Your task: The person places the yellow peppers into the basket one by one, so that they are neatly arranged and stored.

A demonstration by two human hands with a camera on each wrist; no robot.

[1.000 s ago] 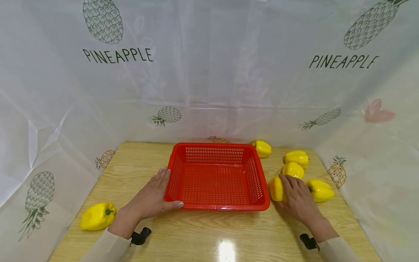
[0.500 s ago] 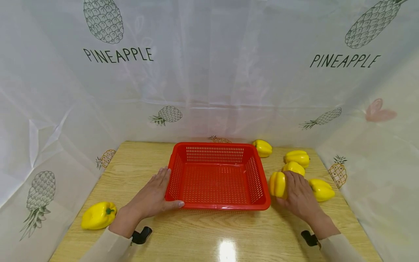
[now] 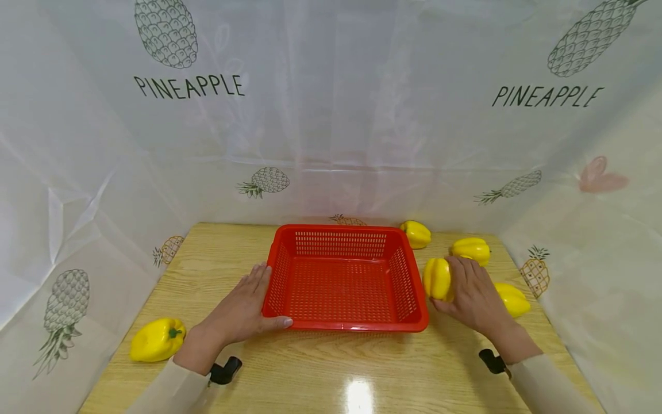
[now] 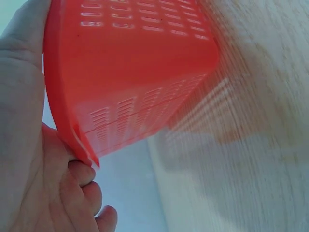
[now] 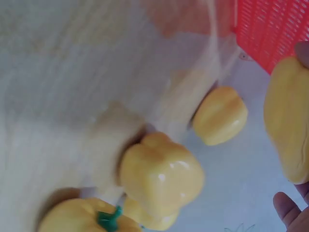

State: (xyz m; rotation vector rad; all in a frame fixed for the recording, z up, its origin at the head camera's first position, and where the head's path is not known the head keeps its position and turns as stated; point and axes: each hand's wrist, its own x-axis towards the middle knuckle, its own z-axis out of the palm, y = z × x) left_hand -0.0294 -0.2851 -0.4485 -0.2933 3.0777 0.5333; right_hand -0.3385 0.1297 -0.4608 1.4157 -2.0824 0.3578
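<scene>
My left hand lies at the near left corner of a red plastic basket, fingers straight along its left side and thumb on the front rim. In the left wrist view that hand touches the rim of the basket. My right hand grips a yellow bell pepper just right of the basket. The right wrist view shows this bell pepper held up between thumb and fingers, close to the basket's wall. My right hand hides part of the peppers behind it.
More yellow bell peppers lie on the wooden table: one at the back, another bell pepper at the far right, a pepper beside my right hand. A bell pepper lies far left. Printed sheeting walls the table.
My right hand has lifted the bell pepper off the table and brought it slightly up and left, closer to the basket. My left hand stays in place on the rim.
</scene>
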